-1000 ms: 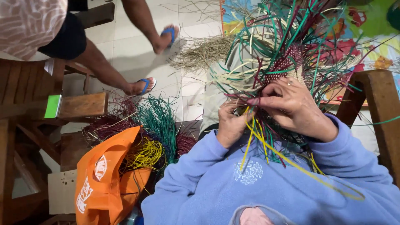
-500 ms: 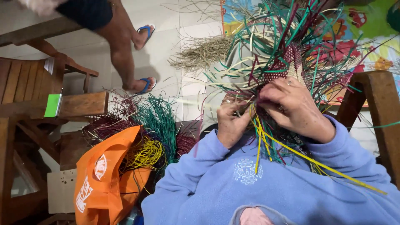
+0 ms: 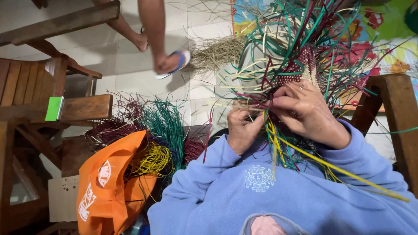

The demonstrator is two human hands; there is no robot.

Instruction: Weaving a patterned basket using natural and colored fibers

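Note:
A half-woven piece of maroon and cream straw (image 3: 305, 61) sits in front of me, with loose green, maroon, cream and yellow strands fanning out from it. My left hand (image 3: 241, 126) pinches strands at its lower left edge. My right hand (image 3: 307, 111) curls over the lower edge of the piece and grips strands there. Yellow strands (image 3: 305, 152) trail from between my hands across my blue sweatshirt sleeve (image 3: 357, 165). The fingertips of both hands are buried in the strands.
An orange bag (image 3: 109, 187) at lower left lies by bundles of green (image 3: 167, 124), maroon and yellow straw (image 3: 150, 159). A wooden chair (image 3: 39, 100) stands at the left, a wooden post (image 3: 398, 113) at the right. Another person's foot in a blue flip-flop (image 3: 172, 63) steps on the tiled floor beside dry straw (image 3: 215, 52).
The other person's legs have walked to the right across the tiles. My hands stay on the strands, with only small finger shifts.

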